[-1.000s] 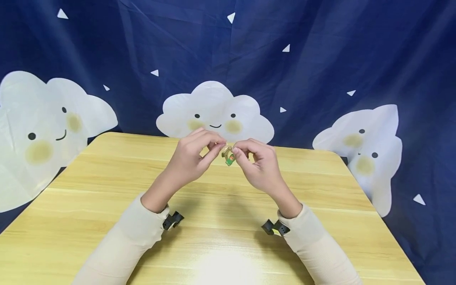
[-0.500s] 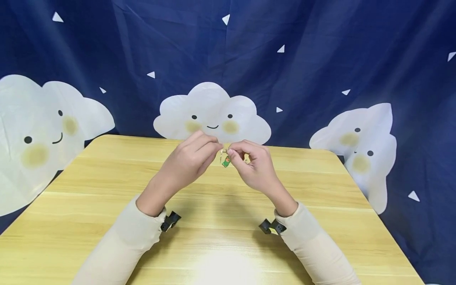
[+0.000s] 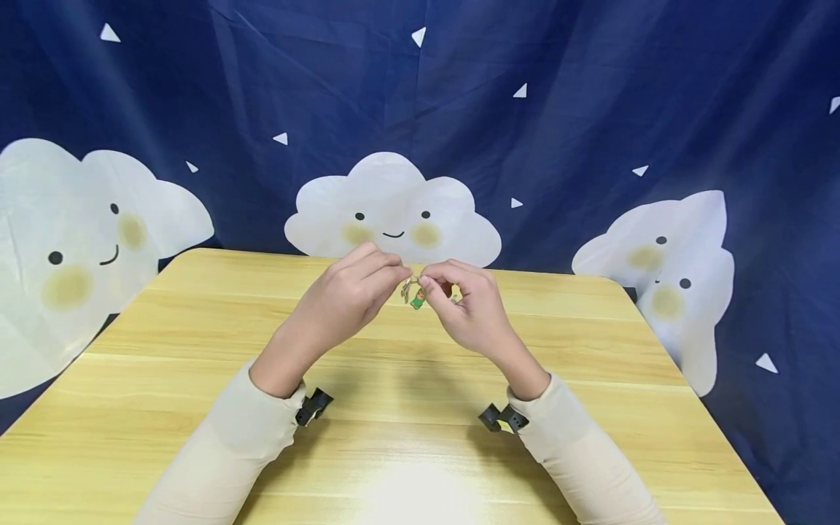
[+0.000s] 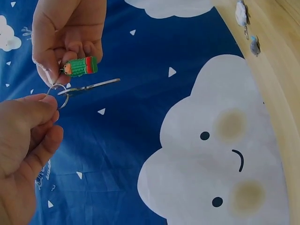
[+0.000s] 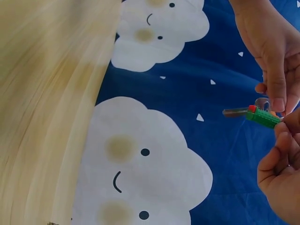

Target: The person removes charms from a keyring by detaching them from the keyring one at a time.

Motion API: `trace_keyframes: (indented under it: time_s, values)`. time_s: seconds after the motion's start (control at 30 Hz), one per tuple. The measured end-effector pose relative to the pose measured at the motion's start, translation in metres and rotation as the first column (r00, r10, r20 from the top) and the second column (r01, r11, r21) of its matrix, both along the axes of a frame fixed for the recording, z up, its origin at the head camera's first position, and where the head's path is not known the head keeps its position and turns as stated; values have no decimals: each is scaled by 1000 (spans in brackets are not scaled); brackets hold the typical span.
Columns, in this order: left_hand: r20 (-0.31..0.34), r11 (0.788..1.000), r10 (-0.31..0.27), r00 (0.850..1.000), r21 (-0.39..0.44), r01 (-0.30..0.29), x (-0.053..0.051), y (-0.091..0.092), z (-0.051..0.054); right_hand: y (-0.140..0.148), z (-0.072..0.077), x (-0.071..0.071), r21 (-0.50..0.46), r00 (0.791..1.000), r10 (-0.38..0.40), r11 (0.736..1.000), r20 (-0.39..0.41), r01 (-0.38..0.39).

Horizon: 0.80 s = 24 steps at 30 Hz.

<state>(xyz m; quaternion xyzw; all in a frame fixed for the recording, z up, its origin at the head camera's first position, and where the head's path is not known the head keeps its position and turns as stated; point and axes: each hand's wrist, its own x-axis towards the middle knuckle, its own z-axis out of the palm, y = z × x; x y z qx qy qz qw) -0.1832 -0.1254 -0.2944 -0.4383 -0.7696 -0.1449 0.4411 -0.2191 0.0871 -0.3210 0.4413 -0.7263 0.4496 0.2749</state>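
Observation:
Both hands meet above the table's far part. With thumb and fingertips, my left hand [image 3: 354, 295] pinches a metal key ring [image 4: 66, 99]. A key [image 4: 89, 86] hangs from that ring, seen nearly edge-on in the left wrist view. My right hand [image 3: 469, 302] pinches the ring side close to a small green pencil-shaped charm [image 4: 80, 66] with a red band and orange tip. In the right wrist view the charm [image 5: 263, 116] hangs beside the right fingertips, and the key's end [image 5: 235, 112] sticks out past it. Exactly what the right fingertips pinch is hidden.
Small grey-white items [image 4: 241, 13] and a grey piece [image 4: 254, 46] lie on the wooden table [image 3: 420, 394], partly behind my right hand in the head view. A dark blue curtain [image 3: 394, 87] with white clouds hangs beyond the far edge.
The left hand has turned, so its thumb no longer shows in the head view. The key and charm between the hands have swung round and hang slightly lower. Both hands keep their places.

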Motion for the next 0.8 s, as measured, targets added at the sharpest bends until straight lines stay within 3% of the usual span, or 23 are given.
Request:
trace_keyframes:
  time_s: [0.17, 0.43, 0.8]
  values:
    - [39, 999, -15, 999, 42, 14, -2, 1, -2, 1, 1, 1, -2, 1000, -2, 1000, -4, 2]
    - [188, 966, -115, 976, 252, 65, -5, 4, -3, 1, 3, 1, -34, 1000, 1, 999, -4, -2]
    - [95, 981, -96, 991, 176, 78, -6, 5, -4, 1, 2, 0, -38, 1000, 16, 999, -11, -16]
